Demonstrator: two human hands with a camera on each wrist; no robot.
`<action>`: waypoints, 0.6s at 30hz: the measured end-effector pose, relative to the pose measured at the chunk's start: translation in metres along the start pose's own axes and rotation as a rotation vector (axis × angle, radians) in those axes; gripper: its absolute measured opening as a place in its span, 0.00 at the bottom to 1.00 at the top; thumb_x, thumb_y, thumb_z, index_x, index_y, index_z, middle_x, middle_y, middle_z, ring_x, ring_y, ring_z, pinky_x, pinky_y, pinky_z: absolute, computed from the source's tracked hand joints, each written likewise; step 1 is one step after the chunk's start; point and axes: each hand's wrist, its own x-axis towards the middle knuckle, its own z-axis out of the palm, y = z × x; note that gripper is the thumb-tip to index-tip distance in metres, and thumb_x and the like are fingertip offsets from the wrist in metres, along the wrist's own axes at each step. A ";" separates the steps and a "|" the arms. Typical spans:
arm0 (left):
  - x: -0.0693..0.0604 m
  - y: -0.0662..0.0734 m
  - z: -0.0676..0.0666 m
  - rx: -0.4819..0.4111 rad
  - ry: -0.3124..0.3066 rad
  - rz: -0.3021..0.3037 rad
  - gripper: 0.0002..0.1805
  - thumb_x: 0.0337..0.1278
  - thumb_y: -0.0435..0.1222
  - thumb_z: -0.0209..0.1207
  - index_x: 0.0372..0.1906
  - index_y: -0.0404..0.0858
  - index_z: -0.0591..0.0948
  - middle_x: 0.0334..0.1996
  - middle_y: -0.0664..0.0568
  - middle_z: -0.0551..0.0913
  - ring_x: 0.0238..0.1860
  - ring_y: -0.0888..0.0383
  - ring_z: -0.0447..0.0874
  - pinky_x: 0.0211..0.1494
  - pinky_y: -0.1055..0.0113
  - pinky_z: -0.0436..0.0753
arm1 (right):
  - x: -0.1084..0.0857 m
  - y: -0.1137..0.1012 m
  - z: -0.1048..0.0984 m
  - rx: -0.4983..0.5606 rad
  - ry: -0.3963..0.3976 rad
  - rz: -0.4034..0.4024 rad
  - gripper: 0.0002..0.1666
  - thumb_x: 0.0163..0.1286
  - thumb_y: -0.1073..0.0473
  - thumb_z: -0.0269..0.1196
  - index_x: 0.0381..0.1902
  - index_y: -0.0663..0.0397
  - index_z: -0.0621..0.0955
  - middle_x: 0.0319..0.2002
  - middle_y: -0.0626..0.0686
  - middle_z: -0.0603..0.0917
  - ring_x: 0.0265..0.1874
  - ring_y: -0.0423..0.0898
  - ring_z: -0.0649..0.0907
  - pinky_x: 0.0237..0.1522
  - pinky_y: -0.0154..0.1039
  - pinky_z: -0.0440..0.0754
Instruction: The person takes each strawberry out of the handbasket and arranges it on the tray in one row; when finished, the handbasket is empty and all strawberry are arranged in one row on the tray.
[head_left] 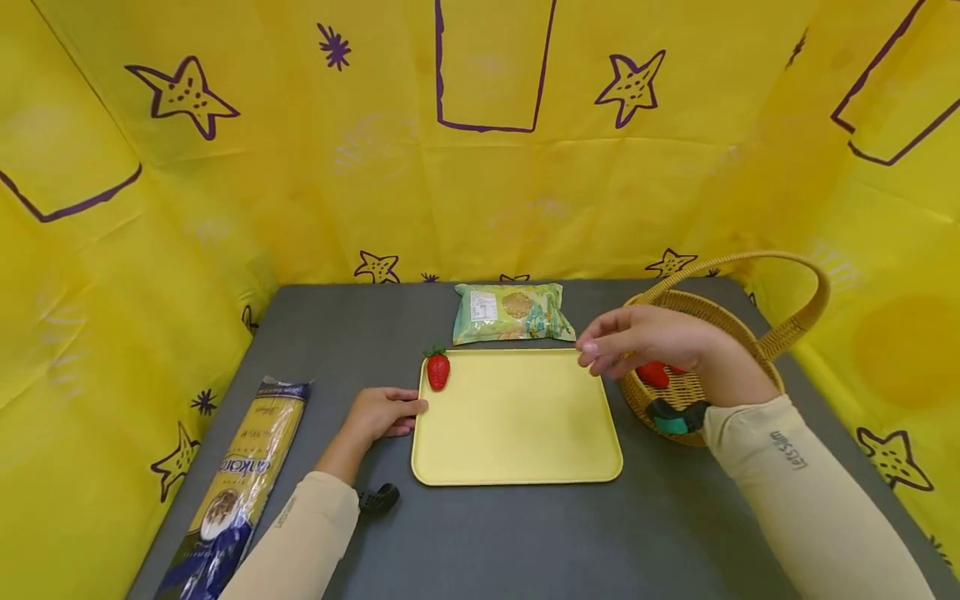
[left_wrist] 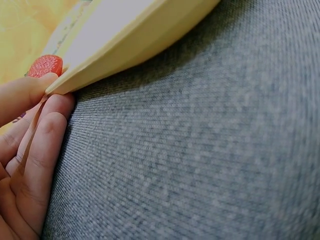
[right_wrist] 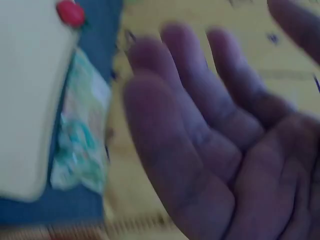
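A yellow tray (head_left: 517, 425) lies on the dark table, with a strawberry (head_left: 438, 371) at its back left corner. My left hand (head_left: 381, 414) pinches the tray's left edge; in the left wrist view the thumb is on top of the rim (left_wrist: 100, 72) and fingers are below it. Above the tray's back right corner, my right hand (head_left: 656, 337) is held in the air with relaxed fingers and nothing in them. Beneath and beside it stands a wicker basket (head_left: 693, 304) with red items (head_left: 652, 374) inside, partly hidden by the hand and forearm.
A green package (head_left: 513, 312) lies just behind the tray. On the left side of the table lies a long pasta packet (head_left: 243, 479). The basket's tall handle (head_left: 813, 308) arches up at the right. Yellow patterned cloth (head_left: 480, 200) surrounds the table at the back and sides.
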 end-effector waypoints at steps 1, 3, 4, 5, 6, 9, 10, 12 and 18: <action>0.000 -0.002 0.000 0.001 0.009 -0.006 0.25 0.47 0.41 0.75 0.50 0.34 0.85 0.31 0.47 0.87 0.25 0.58 0.86 0.30 0.66 0.85 | -0.008 0.005 -0.012 0.013 -0.027 -0.016 0.21 0.73 0.55 0.61 0.53 0.67 0.77 0.50 0.64 0.81 0.51 0.59 0.81 0.53 0.50 0.80; 0.000 -0.005 -0.001 -0.003 0.020 -0.016 0.25 0.47 0.41 0.75 0.50 0.34 0.85 0.32 0.47 0.87 0.25 0.57 0.86 0.30 0.66 0.85 | -0.023 0.017 -0.036 0.055 -0.065 -0.062 0.18 0.76 0.59 0.56 0.54 0.69 0.76 0.51 0.64 0.81 0.52 0.60 0.80 0.54 0.50 0.79; 0.000 -0.005 0.000 -0.003 0.020 -0.013 0.25 0.47 0.41 0.75 0.50 0.34 0.85 0.32 0.47 0.87 0.26 0.57 0.86 0.30 0.66 0.85 | -0.029 0.024 -0.048 0.084 -0.078 -0.089 0.16 0.78 0.60 0.53 0.54 0.68 0.76 0.52 0.64 0.80 0.53 0.60 0.80 0.55 0.50 0.79; 0.000 -0.006 0.000 -0.003 0.017 -0.007 0.25 0.46 0.41 0.75 0.50 0.34 0.85 0.32 0.47 0.87 0.26 0.57 0.86 0.31 0.66 0.85 | -0.035 0.033 -0.060 0.121 -0.085 -0.117 0.15 0.79 0.62 0.50 0.55 0.68 0.75 0.53 0.63 0.80 0.53 0.60 0.80 0.55 0.50 0.79; 0.001 -0.006 0.001 -0.008 0.015 -0.003 0.25 0.46 0.42 0.76 0.50 0.35 0.85 0.33 0.47 0.87 0.26 0.57 0.86 0.31 0.66 0.85 | -0.040 0.041 -0.071 0.160 -0.085 -0.140 0.15 0.80 0.63 0.47 0.55 0.67 0.75 0.53 0.62 0.80 0.53 0.59 0.80 0.55 0.50 0.79; 0.004 -0.005 0.002 -0.010 0.001 0.015 0.26 0.46 0.43 0.76 0.51 0.35 0.85 0.34 0.47 0.87 0.27 0.57 0.86 0.32 0.66 0.86 | -0.048 0.069 -0.100 0.241 -0.014 -0.151 0.17 0.82 0.63 0.41 0.57 0.64 0.73 0.53 0.57 0.80 0.54 0.54 0.80 0.55 0.47 0.79; 0.004 -0.005 0.003 -0.012 0.003 0.015 0.26 0.45 0.42 0.76 0.50 0.35 0.85 0.34 0.47 0.87 0.27 0.57 0.86 0.32 0.66 0.86 | -0.047 0.079 -0.107 0.258 0.033 -0.128 0.17 0.82 0.61 0.41 0.58 0.64 0.71 0.53 0.55 0.80 0.55 0.53 0.80 0.55 0.46 0.79; 0.004 -0.004 0.003 -0.013 0.008 0.014 0.25 0.45 0.42 0.76 0.50 0.35 0.85 0.33 0.47 0.87 0.26 0.57 0.86 0.31 0.66 0.86 | -0.044 0.100 -0.118 0.264 0.118 -0.052 0.23 0.82 0.56 0.43 0.67 0.65 0.64 0.59 0.59 0.77 0.60 0.55 0.76 0.58 0.47 0.77; 0.002 -0.004 0.001 0.002 0.010 0.024 0.25 0.46 0.42 0.76 0.50 0.35 0.85 0.33 0.48 0.87 0.27 0.57 0.86 0.31 0.65 0.86 | -0.019 0.165 -0.138 0.376 0.178 0.248 0.58 0.74 0.40 0.55 0.75 0.62 0.30 0.74 0.70 0.40 0.72 0.68 0.49 0.69 0.58 0.57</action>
